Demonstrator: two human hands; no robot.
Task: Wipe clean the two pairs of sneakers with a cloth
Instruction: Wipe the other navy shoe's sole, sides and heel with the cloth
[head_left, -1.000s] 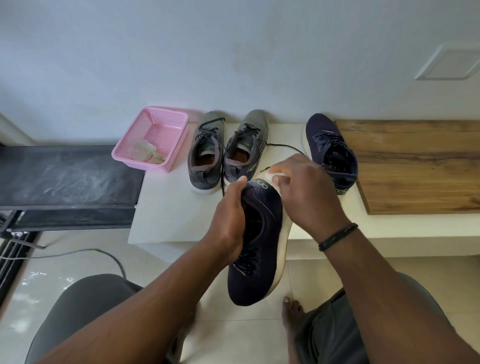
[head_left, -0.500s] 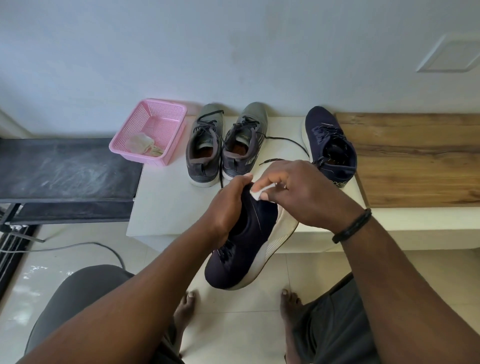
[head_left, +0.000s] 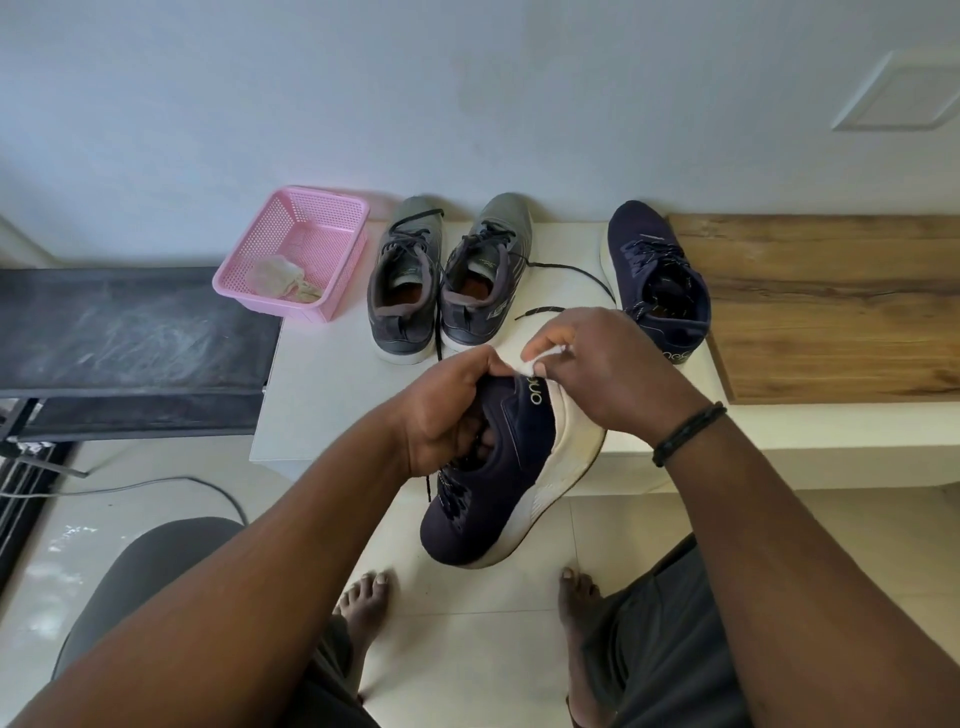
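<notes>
On the bench (head_left: 332, 384) ahead of me, a basket (head_left: 332, 234) sits left, two sneakers (head_left: 447, 280) stand beside it, another sneaker (head_left: 657, 280) lies right, and the sneaker in my hands (head_left: 498, 478) hangs over my feet (head_left: 363, 603).

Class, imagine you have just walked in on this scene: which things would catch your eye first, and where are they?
The navy sneaker held in mid-air at the centre, the left hand gripping its collar while the right hand pinches a white cloth at its heel. Behind, on the white bench, a bright pink basket sits left of the grey pair; the other navy sneaker rests to the right.
</notes>
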